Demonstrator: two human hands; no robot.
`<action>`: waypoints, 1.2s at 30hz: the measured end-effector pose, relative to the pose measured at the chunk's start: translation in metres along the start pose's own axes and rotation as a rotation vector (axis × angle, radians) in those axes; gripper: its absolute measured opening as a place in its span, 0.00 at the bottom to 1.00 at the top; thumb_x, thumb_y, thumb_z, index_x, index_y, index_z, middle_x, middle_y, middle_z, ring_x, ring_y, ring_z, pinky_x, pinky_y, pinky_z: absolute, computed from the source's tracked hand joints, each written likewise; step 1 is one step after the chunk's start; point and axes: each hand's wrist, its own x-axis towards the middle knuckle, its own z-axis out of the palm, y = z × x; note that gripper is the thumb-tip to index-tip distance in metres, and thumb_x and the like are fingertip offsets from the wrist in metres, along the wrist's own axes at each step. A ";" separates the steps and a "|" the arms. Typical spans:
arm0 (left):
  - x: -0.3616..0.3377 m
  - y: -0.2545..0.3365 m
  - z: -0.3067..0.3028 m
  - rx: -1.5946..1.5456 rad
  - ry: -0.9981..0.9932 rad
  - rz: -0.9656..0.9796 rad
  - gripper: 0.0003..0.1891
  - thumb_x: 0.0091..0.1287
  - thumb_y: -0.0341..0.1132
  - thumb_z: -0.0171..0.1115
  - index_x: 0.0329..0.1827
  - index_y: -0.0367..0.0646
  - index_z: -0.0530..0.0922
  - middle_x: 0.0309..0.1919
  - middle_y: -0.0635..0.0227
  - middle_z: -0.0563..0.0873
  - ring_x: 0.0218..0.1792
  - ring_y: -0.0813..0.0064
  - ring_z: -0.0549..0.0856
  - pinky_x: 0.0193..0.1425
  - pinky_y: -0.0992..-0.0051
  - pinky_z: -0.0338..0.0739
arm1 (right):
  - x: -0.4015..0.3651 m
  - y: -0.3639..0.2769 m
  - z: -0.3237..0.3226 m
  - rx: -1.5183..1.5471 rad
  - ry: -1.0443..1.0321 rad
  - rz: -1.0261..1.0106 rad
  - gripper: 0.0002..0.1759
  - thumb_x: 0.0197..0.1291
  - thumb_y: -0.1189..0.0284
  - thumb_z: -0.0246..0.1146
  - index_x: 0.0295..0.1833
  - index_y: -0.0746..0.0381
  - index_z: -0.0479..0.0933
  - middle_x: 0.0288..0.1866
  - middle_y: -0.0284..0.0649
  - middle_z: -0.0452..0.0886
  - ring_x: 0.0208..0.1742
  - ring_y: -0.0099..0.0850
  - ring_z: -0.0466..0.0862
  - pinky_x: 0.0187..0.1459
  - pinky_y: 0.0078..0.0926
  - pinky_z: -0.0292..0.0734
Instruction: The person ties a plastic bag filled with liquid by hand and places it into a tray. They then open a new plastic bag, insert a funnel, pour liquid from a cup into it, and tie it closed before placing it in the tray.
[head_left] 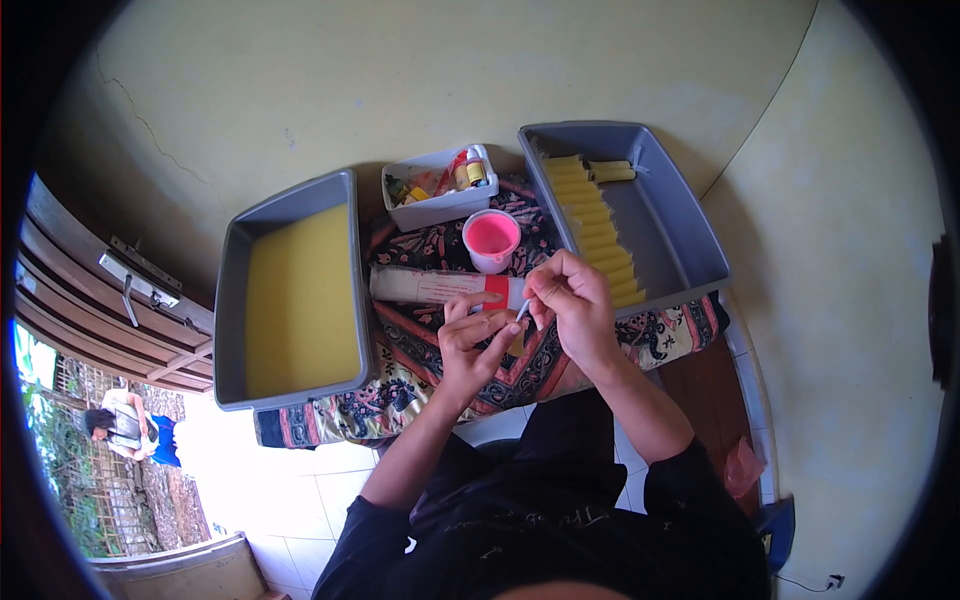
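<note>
My left hand [472, 345] and my right hand [568, 300] meet over the patterned cloth, fingers pinched. Between their fingertips is a thin whitish strip [523, 310], too small to name surely. A bit of yellow material shows just below the left fingers. Right behind the hands lies a long clear plastic pack [420, 285] with red print and a red band. Beyond it stands a white cup with a pink inside [492, 235]. At the right, a grey tray [690, 240] holds a row of yellow rolled tubes [590, 225].
Left of the hands, another grey tray [233, 300] contains a flat yellow sheet or stack [305, 300]. A white bin [430, 212] with small bottles stands at the back against the wall. An open door [120, 290] is at left, with a person [130, 425] outside.
</note>
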 end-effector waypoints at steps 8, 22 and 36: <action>-0.007 0.005 0.009 -0.793 -0.123 -0.444 0.19 0.63 0.30 0.65 0.56 0.35 0.74 0.43 0.61 0.86 0.47 0.76 0.82 0.54 0.76 0.73 | 0.011 -0.010 0.003 0.125 -0.044 -0.021 0.07 0.66 0.75 0.60 0.36 0.68 0.74 0.30 0.39 0.80 0.27 0.20 0.80 0.30 0.18 0.77; 0.008 0.006 0.004 -0.938 0.033 -0.561 0.17 0.70 0.28 0.56 0.60 0.33 0.71 0.53 0.56 0.82 0.51 0.73 0.81 0.59 0.73 0.71 | -0.008 0.022 -0.021 -0.045 0.072 0.009 0.18 0.64 0.76 0.61 0.58 0.67 0.68 0.51 0.45 0.78 0.49 0.29 0.81 0.49 0.26 0.78; 0.043 0.017 0.020 -1.054 0.195 -0.561 0.17 0.70 0.26 0.55 0.62 0.31 0.72 0.51 0.61 0.82 0.49 0.77 0.80 0.56 0.76 0.74 | -0.026 0.025 -0.041 0.027 -0.008 0.053 0.15 0.66 0.77 0.58 0.57 0.70 0.69 0.51 0.45 0.79 0.52 0.30 0.82 0.52 0.27 0.80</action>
